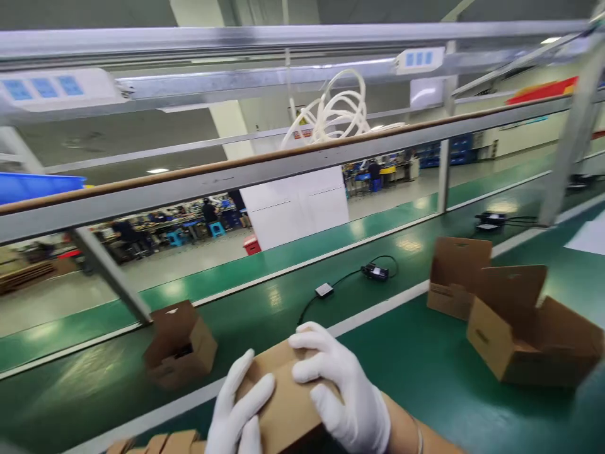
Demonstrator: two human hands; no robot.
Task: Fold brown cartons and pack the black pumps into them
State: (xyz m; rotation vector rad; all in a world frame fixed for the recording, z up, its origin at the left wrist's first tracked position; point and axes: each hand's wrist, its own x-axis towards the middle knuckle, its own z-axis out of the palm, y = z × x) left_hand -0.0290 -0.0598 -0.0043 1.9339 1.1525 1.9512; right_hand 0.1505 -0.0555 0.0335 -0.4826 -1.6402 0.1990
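The brown cardboard box (288,410) is held low between the white-gloved left hand (239,410) and white-gloved right hand (343,391), fingers parted, curled onto it. Probably light, stiff yet crushable; I'd grip opposite sides gently. Beyond stretches a glossy green worktop (406,366).

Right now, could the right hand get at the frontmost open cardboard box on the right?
Probably, with a stretch: only green work surface shows between the gloved right hand and that open cardboard box, though the hand is busy holding another carton.

No readable text, labels or numbers.
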